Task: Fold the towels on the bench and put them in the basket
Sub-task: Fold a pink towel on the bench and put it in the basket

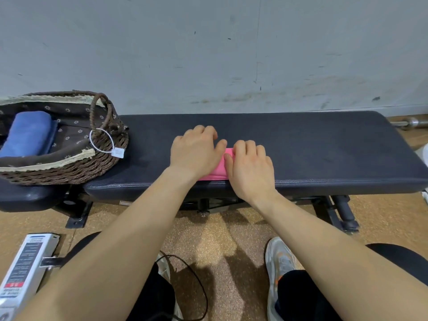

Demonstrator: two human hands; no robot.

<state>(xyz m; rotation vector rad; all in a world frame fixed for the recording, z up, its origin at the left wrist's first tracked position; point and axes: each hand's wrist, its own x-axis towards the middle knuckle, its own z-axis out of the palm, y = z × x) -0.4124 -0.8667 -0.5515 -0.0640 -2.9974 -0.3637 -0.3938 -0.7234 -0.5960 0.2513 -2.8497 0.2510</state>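
Observation:
A pink towel (218, 170), folded small, lies on the black padded bench (312, 154) near its front edge. My left hand (196, 151) and my right hand (251, 167) both lie on top of it with curled fingers and hide most of it. Only a pink strip shows between the hands. A brown wicker basket (69, 169) with a dark flowered lining stands at the bench's left end. A folded blue towel (27, 134) lies inside it.
A grey wall runs right behind the bench. The basket's handle (99, 112) carries a white tag on a loop. A metal bar (414, 123) lies on the floor at far right. My shoes, a black cable and a white machine part (25, 272) are on the cork floor.

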